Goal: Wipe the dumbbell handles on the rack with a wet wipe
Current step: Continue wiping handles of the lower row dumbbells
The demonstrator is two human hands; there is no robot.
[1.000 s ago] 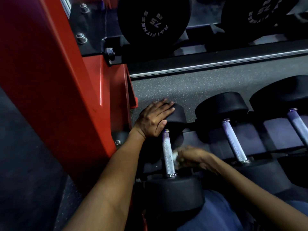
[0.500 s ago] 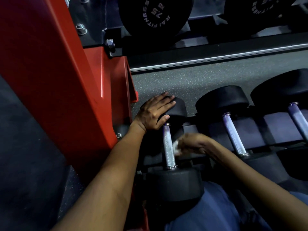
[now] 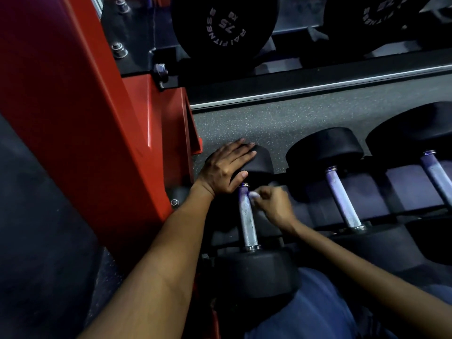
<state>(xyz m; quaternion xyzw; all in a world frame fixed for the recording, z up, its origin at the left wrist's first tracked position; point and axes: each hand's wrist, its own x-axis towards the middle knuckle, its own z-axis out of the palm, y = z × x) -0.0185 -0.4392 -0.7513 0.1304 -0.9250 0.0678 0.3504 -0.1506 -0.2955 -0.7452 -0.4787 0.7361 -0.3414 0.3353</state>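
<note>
the wipe, a small white wad, sits against the right side of the handle near its far end, just below the far collar. the right hand pinches the wipe in curled fingers and presses it to the metal. the handle belongs to the leftmost dumbbell on the lower shelf of the rack; it runs away from the viewer, with its near head low in view and its far head beyond. the left hand lies flat over the far head, fingers straight and spread across the rubber, thumb down near the collar. to the right, a second dumbbell lies beside it, and a third at the edge of view, both with bare handles. a red post stands at the left of the rack. above, on the upper shelf, a large black weight shows white lettering. speckled grey floor lies between the shelves. blue cloth covers the person's knee at the bottom.
</note>
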